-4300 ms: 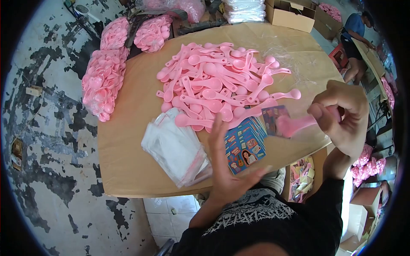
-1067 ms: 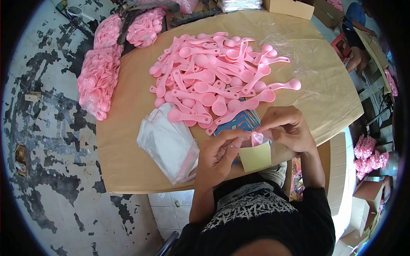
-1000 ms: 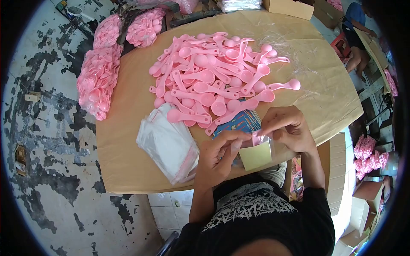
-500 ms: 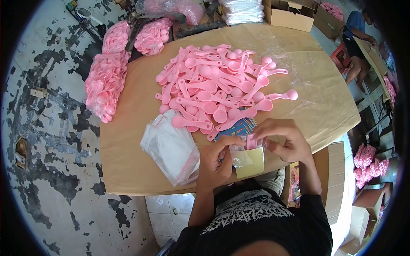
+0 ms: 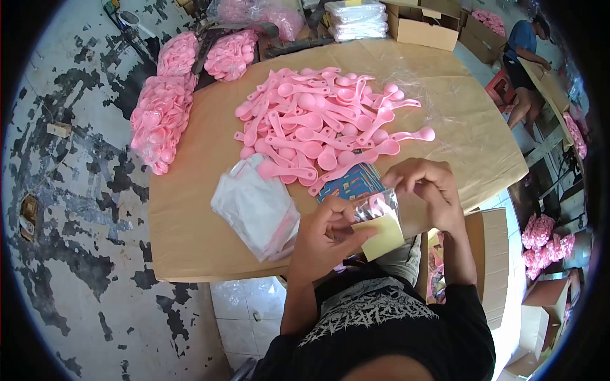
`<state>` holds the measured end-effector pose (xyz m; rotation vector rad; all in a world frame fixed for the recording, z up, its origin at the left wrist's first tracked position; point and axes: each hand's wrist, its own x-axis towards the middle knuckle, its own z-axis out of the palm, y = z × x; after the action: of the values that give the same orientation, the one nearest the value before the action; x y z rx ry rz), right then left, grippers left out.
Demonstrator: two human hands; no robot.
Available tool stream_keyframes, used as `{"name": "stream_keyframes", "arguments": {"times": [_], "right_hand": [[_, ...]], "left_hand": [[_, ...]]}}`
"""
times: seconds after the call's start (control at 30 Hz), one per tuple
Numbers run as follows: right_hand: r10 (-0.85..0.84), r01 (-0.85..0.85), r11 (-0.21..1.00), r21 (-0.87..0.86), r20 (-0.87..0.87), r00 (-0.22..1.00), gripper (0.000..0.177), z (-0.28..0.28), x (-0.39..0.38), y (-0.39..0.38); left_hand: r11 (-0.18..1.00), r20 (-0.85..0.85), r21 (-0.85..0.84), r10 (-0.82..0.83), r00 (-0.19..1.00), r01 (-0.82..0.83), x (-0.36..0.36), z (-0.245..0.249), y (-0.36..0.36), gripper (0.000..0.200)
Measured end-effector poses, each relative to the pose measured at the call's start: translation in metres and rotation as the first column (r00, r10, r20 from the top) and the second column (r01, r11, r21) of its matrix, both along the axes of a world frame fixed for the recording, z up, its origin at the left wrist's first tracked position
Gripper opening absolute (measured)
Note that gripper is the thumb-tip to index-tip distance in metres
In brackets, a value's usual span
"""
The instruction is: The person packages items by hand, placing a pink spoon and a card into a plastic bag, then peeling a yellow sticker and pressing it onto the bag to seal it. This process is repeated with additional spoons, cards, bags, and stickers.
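Observation:
My left hand (image 5: 324,240) grips a clear plastic bag (image 5: 392,204) by its left side, thumb across the front. Inside the bag are a pale yellow card (image 5: 384,236) and a pink piece (image 5: 377,203), likely part of a spoon. Just right of the bag's upper end, my right hand (image 5: 429,186) has its fingers pinched together. Whatever lies between those fingertips is too small to make out. Blue printed cards (image 5: 356,183) lie behind the bag. A stack of clear bags (image 5: 254,209) rests left of my left hand.
A heap of pink spoons (image 5: 318,120) covers the middle of the brown-covered table (image 5: 483,127). Bagged spoons (image 5: 162,120) hang at its left edge. An open carton (image 5: 492,267) stands by my right arm. Another person (image 5: 524,51) sits at the far right.
My right hand has moved up and away from the bag's mouth. The bag has tilted and shifted slightly right, and my left thumb now lies over the yellow card.

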<state>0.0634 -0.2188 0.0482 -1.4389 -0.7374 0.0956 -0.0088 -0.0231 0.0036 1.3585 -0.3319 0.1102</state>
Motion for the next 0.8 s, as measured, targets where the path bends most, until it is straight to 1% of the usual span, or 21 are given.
{"name": "stream_keyframes", "arguments": {"times": [0.03,0.07,0.1,0.17,0.23,0.27,0.3,0.33,0.37,0.43,0.47,0.5,0.53,0.57,0.6,0.63,0.67,0.7,0.73,0.77,0.8], "right_hand": [[-0.003,0.024,0.993,0.118,-0.177,0.984,0.031,0.007,-0.008,0.002],[0.031,-0.034,0.992,-0.122,-0.021,0.999,0.026,0.008,-0.008,-0.007],[0.09,-0.074,0.97,-0.231,0.061,0.994,0.022,0.007,-0.009,-0.015],[0.231,-0.12,0.887,-0.446,0.203,0.952,0.017,0.004,-0.01,-0.034],[0.095,-0.029,0.869,-0.493,0.109,0.99,0.017,-0.012,-0.015,-0.074],[-0.005,0.023,0.891,-0.453,0.041,0.999,0.02,-0.03,-0.021,-0.101],[-0.099,0.078,0.905,-0.418,-0.03,0.995,0.022,-0.052,-0.03,-0.128],[-0.221,0.165,0.932,-0.324,-0.146,0.964,0.027,-0.07,-0.041,-0.147],[-0.324,0.263,0.935,-0.238,-0.271,0.906,0.032,-0.091,-0.055,-0.169],[-0.391,0.283,0.898,-0.336,-0.318,0.864,0.036,-0.176,-0.068,-0.257],[-0.621,0.518,0.78,-0.352,-0.332,0.71,0.031,-0.202,-0.076,-0.258],[-0.793,0.714,0.605,-0.353,-0.35,0.499,0.027,-0.227,-0.083,-0.258],[-0.942,0.8,0.252,-0.544,0.049,0.331,0.031,-0.288,-0.1,-0.29],[-0.901,0.767,-0.213,-0.605,0.426,0.086,0.035,-0.348,-0.117,-0.321],[-0.889,0.818,-0.163,-0.551,0.442,0.12,0.034,-0.376,-0.126,-0.333],[-0.875,0.861,-0.107,-0.497,0.459,0.156,0.035,-0.403,-0.134,-0.344],[-0.956,0.85,-0.07,-0.521,0.278,0.091,0.034,-0.394,-0.134,-0.323],[-0.997,0.838,-0.024,-0.545,0.073,0.019,0.033,-0.373,-0.137,-0.271],[-0.995,0.873,0.088,-0.479,0.005,0.103,0.032,-0.368,-0.125,-0.231],[-0.98,0.895,0.195,-0.401,-0.054,0.189,0.031,-0.364,-0.112,-0.196],[-0.969,0.895,0.242,-0.375,-0.059,0.238,0.029,-0.372,-0.101,-0.163]], "left_hand": [[0.999,-0.007,-0.031,-0.031,1.0,0.03,-0.001,-0.003,-0.004,0.027],[0.996,-0.03,-0.063,-0.059,0.998,0.057,-0.004,-0.006,-0.01,0.03],[0.997,-0.025,-0.016,-0.079,0.997,0.079,-0.006,-0.003,-0.018,0.033],[0.99,-0.014,0.083,-0.115,0.993,0.116,-0.007,0.007,-0.035,0.04],[0.961,-0.049,0.159,-0.22,0.974,0.225,-0.011,-0.014,-0.052,0.053],[0.932,-0.067,0.201,-0.295,0.953,0.303,-0.014,-0.023,-0.059,0.059],[0.886,-0.07,0.246,-0.387,0.919,0.392,-0.014,-0.022,-0.061,0.053],[0.819,-0.071,0.277,-0.505,0.86,0.503,-0.013,-0.028,-0.063,0.051],[0.735,-0.077,0.308,-0.613,0.786,0.604,-0.011,-0.04,-0.065,0.049],[0.501,-0.249,0.299,-0.78,0.574,0.812,-0.007,-0.08,-0.067,0.045],[0.493,-0.304,0.28,-0.768,0.563,0.824,-0.01,-0.103,-0.065,0.046],[0.483,-0.363,0.259,-0.754,0.548,0.836,-0.017,-0.129,-0.059,0.046],[0.471,-0.373,0.431,-0.684,0.627,0.77,-0.022,-0.162,-0.047,0.045],[0.438,-0.359,0.592,-0.608,0.708,0.676,-0.028,-0.192,-0.031,0.045],[0.55,-0.416,0.558,-0.463,0.783,0.622,-0.042,-0.211,-0.01,0.044],[0.665,-0.466,0.517,-0.309,0.829,0.539,-0.057,-0.229,0.01,0.044],[0.769,-0.53,0.469,-0.149,0.835,0.434,-0.069,-0.235,0.031,0.044],[0.827,-0.575,0.459,-0.001,0.818,0.324,-0.072,-0.234,0.05,0.044],[0.866,-0.615,0.457,0.144,0.775,0.201,-0.073,-0.229,0.068,0.044],[0.869,-0.608,0.485,0.256,0.751,0.096,-0.071,-0.221,0.082,0.044],[0.855,-0.578,0.519,0.356,0.734,-0.007,-0.065,-0.212,0.093,0.044]]}}
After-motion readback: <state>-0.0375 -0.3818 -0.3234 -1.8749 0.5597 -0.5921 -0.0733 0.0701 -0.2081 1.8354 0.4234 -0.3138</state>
